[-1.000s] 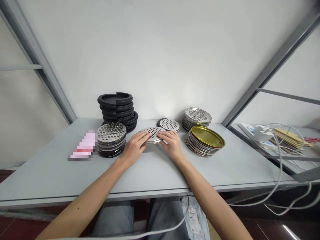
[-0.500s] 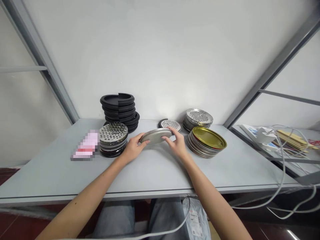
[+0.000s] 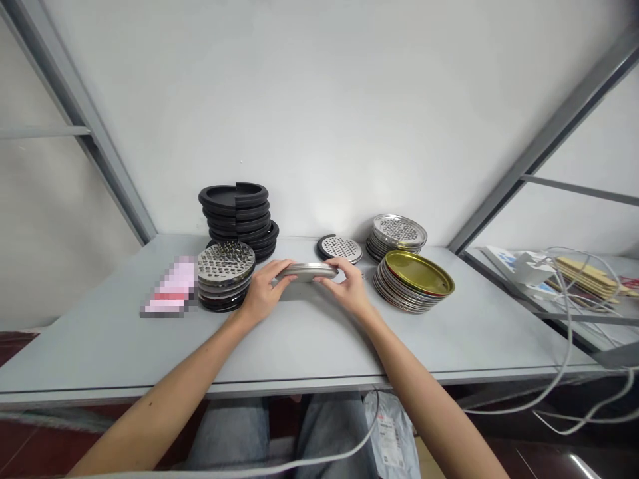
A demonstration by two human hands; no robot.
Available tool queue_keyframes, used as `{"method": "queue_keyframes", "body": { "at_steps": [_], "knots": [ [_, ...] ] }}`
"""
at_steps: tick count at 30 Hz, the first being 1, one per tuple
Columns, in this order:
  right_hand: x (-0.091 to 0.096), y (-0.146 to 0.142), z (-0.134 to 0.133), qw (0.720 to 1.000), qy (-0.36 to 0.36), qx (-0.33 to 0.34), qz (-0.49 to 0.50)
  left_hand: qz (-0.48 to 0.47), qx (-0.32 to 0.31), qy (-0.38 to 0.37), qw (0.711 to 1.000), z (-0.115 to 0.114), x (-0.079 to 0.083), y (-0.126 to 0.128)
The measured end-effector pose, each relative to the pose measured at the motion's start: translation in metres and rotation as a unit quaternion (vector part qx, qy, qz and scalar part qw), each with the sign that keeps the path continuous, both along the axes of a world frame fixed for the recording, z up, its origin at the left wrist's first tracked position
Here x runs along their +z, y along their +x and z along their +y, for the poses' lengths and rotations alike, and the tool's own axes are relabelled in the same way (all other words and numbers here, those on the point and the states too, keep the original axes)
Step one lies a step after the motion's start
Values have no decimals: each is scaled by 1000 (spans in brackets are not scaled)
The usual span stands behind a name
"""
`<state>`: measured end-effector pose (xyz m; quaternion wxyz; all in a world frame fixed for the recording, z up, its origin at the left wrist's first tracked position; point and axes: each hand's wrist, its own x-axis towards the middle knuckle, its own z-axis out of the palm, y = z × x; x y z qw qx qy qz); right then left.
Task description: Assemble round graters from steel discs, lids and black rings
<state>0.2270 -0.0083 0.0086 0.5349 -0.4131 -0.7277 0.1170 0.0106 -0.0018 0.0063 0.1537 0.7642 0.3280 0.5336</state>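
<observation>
My left hand and my right hand hold a round metal disc between them, lifted a little above the grey table and seen edge-on. Each hand's fingers curl round one side of its rim. To the left stands a stack of perforated metal discs on black rings. Just behind the held disc lies a single perforated disc in a black ring.
A tall stack of black rubber rings stands at the back. Right of my hands are a stack of gold-lined lids and a stack of perforated discs. A pink packet lies left. Cables hang right.
The disc lay flat under both hands a second ago. Both hands have since picked it up and turned it, so it now shows edge-on above the table.
</observation>
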Motion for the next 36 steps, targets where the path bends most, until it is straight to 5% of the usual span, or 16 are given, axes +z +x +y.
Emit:
{"method": "queue_keyframes", "body": {
  "at_steps": [6, 11, 15, 19, 25, 31, 36],
  "knots": [
    [4, 2, 6, 983, -103, 102, 110, -165, 24, -96, 981, 8, -3, 5],
    [5, 3, 8, 972, -126, 126, 154, -183, -3, -122, 975, 11, -1, 6],
    [8, 9, 4, 988, -70, 85, 110, -132, -32, -112, 984, 7, -7, 8],
    [3, 20, 0, 1000, -2, 19, -12, -23, 4, -71, 997, 1, -10, 6],
    [-12, 30, -5, 958, 98, 22, -269, 169, 13, -97, 981, -5, -13, 4],
    [-15, 22, -15, 930, 79, 37, -357, 297, -25, -177, 938, -9, -16, 2],
    [-11, 18, -21, 933, 50, 55, -353, 332, -4, -166, 929, -9, -14, 1]
  ]
}}
